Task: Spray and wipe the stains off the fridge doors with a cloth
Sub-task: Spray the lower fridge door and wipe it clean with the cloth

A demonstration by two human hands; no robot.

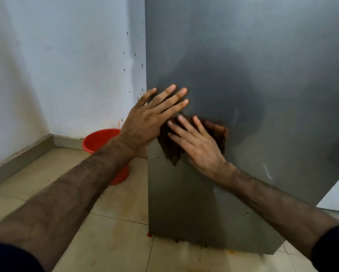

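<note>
Clearly wiping, not spraying: pressing the brown cloth (pixel 219 134) flat against the grey fridge door (pixel 263 75) at the centre of the frame, with the right hand (pixel 198 142) laid over it, fingers (pixel 182 124) straight and spread, not curled round the fabric. Bracing with the left hand (pixel 155 114) just to the upper left, bare palm on the metal, fingers straight and fanned out, holding nothing; the two hands lying side by side, close enough to overlap in the picture at the cloth's left edge. Showing a darker, damp-looking patch around and above the cloth, so probably working an already wetted area. Seeing no spray bottle anywhere. Leaving small dark specks low on the door and along the left edge, plus orange flecks on the white wall (pixel 56 65) at left and on the tiled floor (pixel 115 242) near the door's bottom corner. Sitting behind the left forearm, lower left of centre, a red basin (pixel 98 140). Next, likely calling for firm flat pressure while sliding the cloth down toward the lower specks, keeping the fabric from bunching under the palm.
</note>
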